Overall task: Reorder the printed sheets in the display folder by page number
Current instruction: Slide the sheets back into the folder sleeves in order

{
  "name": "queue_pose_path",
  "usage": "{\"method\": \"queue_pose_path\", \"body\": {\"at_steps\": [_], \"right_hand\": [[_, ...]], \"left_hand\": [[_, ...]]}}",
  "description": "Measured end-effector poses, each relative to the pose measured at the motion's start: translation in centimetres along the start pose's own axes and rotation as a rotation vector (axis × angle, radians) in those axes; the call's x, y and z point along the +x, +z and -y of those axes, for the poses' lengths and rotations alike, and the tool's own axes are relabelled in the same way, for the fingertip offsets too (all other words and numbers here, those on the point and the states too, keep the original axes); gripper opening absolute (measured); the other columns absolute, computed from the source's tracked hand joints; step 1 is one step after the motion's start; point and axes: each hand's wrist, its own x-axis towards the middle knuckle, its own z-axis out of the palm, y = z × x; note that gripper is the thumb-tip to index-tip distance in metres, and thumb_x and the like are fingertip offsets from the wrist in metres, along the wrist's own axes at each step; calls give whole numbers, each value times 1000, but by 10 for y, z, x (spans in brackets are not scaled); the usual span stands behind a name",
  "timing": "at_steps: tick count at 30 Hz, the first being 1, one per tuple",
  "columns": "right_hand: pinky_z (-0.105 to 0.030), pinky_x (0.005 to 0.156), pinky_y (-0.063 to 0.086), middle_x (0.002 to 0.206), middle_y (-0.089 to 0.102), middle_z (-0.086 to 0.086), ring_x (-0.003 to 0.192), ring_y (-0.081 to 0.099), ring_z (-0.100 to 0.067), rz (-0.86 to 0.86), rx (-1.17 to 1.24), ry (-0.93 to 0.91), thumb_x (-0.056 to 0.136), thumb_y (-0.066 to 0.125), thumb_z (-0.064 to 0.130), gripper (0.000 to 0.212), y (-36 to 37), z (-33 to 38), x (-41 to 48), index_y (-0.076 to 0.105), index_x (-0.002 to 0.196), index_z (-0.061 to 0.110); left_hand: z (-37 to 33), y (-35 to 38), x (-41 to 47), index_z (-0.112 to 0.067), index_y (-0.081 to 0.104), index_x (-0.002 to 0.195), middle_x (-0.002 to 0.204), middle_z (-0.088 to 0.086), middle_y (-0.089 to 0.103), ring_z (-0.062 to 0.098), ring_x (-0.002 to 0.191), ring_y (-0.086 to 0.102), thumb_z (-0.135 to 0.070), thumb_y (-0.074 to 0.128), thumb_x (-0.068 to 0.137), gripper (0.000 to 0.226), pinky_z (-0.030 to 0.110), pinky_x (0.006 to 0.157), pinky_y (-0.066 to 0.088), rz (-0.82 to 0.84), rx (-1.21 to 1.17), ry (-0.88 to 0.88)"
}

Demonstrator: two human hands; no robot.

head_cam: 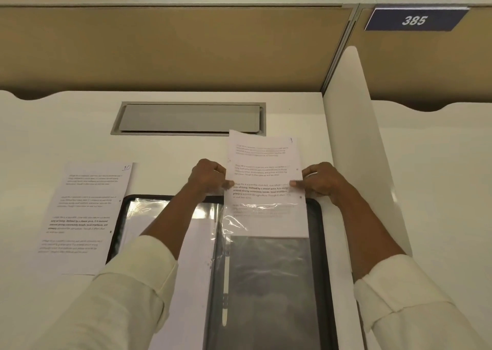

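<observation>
The folder lies open on the bench, its black rim showing. Both hands hold one sheet by its side edges, the left hand at nine o'clock of it and the right hand at three. The fingers of each are clamped on the paper, thumbs on its face. The sheet's lower end sits inside the clear sleeve of the right page, and its upper part sticks out toward twelve o'clock. A second sheet, marked 10, lies flat at nine o'clock of the folder. A grey hatch is at twelve.
</observation>
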Motion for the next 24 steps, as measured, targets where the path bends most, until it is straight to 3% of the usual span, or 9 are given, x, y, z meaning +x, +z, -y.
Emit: {"method": "queue_pose_path", "body": {"at_steps": [4,6,8,9,11,14,18,21,24], "right_hand": [[-42,74,65,93,79,-11,86,77,-29,-124,47,-75,75,95,16,33,10,-1,8,71,93,4],[-50,85,64,95,79,-11,92,78,-32,-137,52,-76,75,94,9,30,12,-3,11,72,94,2],[-48,90,63,100,79,-12,97,76,-33,-94,-32,-77,76,93,7,30,11,-3,10,73,96,-1],[-45,90,62,102,79,-13,97,75,-32,-71,-90,-73,75,94,7,32,10,-2,10,74,97,-3],[-33,73,58,104,78,-14,85,72,-25,-29,-159,-50,74,94,8,35,5,1,8,74,100,-5],[-27,58,44,101,75,-13,74,63,-19,-17,-149,-5,72,96,12,41,-1,9,8,73,103,-1],[-35,77,54,113,73,-11,96,67,-25,-81,-131,-106,65,100,20,61,1,31,16,68,117,9],[-41,96,53,113,73,-6,104,67,-23,-29,-228,-199,66,100,22,79,6,57,24,60,135,17],[-34,84,54,106,76,-6,99,71,-22,85,-446,-303,74,95,15,72,9,84,34,61,138,20]], "left_hand": [[6,-10,-4,4,75,94,93,5,80,24,91,77,-5,98,68,36,38,86,64,116,86,28],[5,-10,-4,6,71,91,89,3,78,19,79,73,-14,96,75,36,29,70,60,74,17,46],[6,-8,0,2,69,90,87,6,75,18,70,68,-21,95,78,37,26,60,57,-15,-92,47],[7,-7,2,3,70,91,90,8,76,19,73,69,-20,95,78,36,29,63,59,-55,-130,33],[11,-5,4,1,73,94,96,10,79,24,87,76,-9,96,73,33,37,77,65,-62,-133,11],[14,-4,-3,-1,72,96,94,9,80,29,93,78,1,95,70,35,36,75,65,26,-58,18],[20,-5,-8,-12,71,94,97,5,79,26,93,76,-7,100,66,40,44,92,62,92,135,85],[24,-5,-15,-16,71,94,95,3,77,25,92,75,-11,100,65,41,45,92,62,86,183,110],[30,-2,-25,-17,70,94,86,-1,73,22,84,73,-12,98,69,38,37,83,62,20,158,141]]}}
